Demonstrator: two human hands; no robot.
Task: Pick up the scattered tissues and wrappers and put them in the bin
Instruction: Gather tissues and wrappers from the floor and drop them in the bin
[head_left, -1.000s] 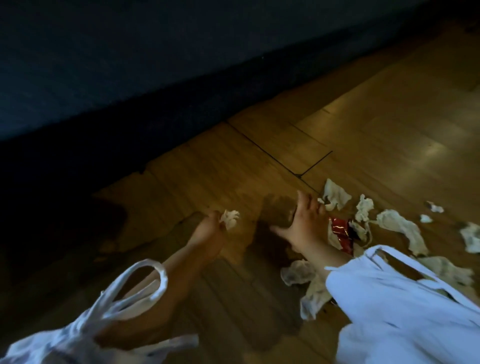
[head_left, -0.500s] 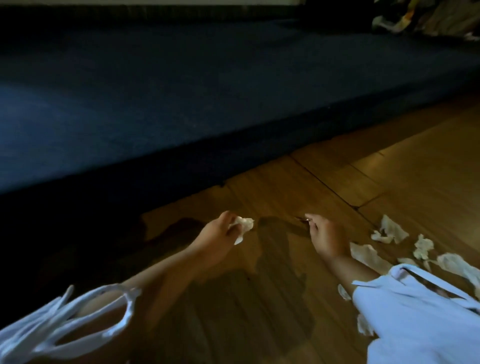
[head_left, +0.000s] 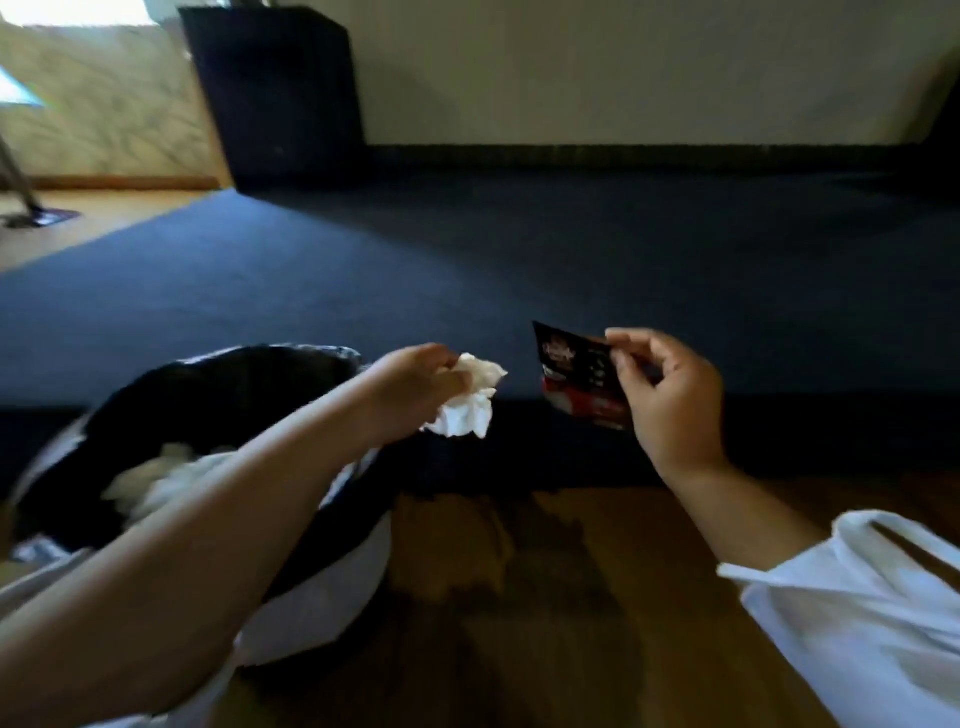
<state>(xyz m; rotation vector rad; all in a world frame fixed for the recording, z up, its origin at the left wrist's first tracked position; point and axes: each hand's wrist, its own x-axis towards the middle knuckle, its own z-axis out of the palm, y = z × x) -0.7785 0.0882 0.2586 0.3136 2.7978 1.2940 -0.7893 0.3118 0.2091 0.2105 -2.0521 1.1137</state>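
Currently, by size:
Rug: dark blue rug (head_left: 467, 270) fills the middle of view; its near edge meets the wood floor (head_left: 545, 597) just behind both hands.
Bin: bin (head_left: 322, 587) with black liner stands on the floor at lower left, against the rug's near edge. Mouth open and tilted toward the camera; pale tissues already inside (head_left: 156, 478).
Left hand: left hand (head_left: 415, 389) clamped on a crumpled white tissue (head_left: 467, 400). Forearm crosses over the bin mouth; the hand and tissue sit just past the bin's right rim, not above the opening.
Right hand: right hand (head_left: 670, 395) pinches a dark red wrapper (head_left: 576, 379) between thumb and fingertips. Wrapper hangs flat, long axis roughly vertical, face toward the camera.
Hands: apart, each with its own load, both raised off the floor.
Key relation: bin lies down and left of both hands. Left hand is nearer, so my read is a short pull back over the rim and release; right hand needs a longer reach across to the left.
Risk: tissue released now would likely land outside the right rim.
Remaining litter: none in view on the visible floor; cannot tell beyond frame.
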